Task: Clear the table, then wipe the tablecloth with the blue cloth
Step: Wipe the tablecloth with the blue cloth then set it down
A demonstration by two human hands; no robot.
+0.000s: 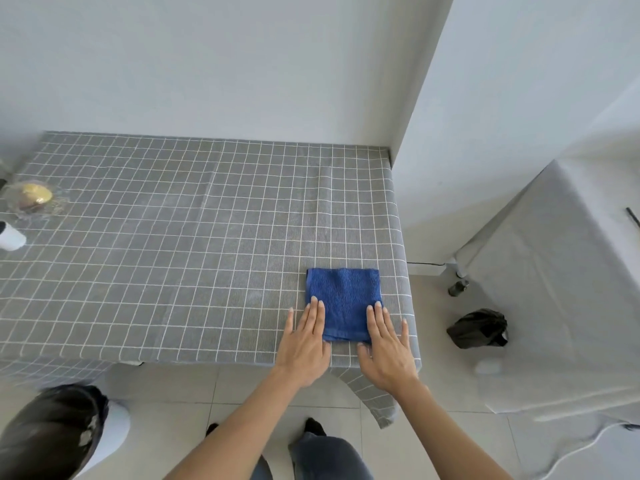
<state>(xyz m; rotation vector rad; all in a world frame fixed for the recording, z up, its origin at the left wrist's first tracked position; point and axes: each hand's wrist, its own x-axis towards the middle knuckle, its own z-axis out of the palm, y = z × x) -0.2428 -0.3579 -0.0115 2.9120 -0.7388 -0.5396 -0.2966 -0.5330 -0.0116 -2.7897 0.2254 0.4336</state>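
Note:
A folded blue cloth [343, 299] lies flat on the grey checked tablecloth [194, 237], close to the table's near right corner. My left hand [304, 341] lies flat with straight fingers, its fingertips on the cloth's left near edge. My right hand [388, 344] lies flat the same way on the cloth's right near edge. A glass dish [33, 200] holding a yellow round thing stands at the table's far left, with a white cup [12, 237] just in front of it.
A white wall runs along the table's back and right corner. To the right stands furniture under a grey cover [554, 289], with a black bag [479, 329] on the floor beside it. A person's leg and white shoe [69, 431] are at the lower left.

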